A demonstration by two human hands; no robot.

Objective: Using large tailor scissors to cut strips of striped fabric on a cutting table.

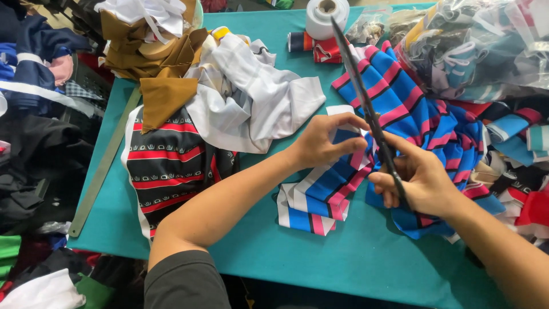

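Observation:
A striped cloth [400, 97] in blue, pink, white and black lies bunched on the teal table [354, 257]. My left hand [326, 140] pinches a folded edge of that cloth near the middle. My right hand [420, 180] grips the handles of long black scissors [357, 80]. Their blades point up and away, closed, past my left fingers. A folded strip of the same striped cloth [314, 200] rests just below my left hand.
A black, red and white patterned garment [166, 166] lies at the left, with white cloth [251, 97] and brown cloth [154, 51] above it. A white tape roll [326, 16], thread spools [300, 41], a metal ruler [103, 166] and bagged scraps [480, 46] surround the work area.

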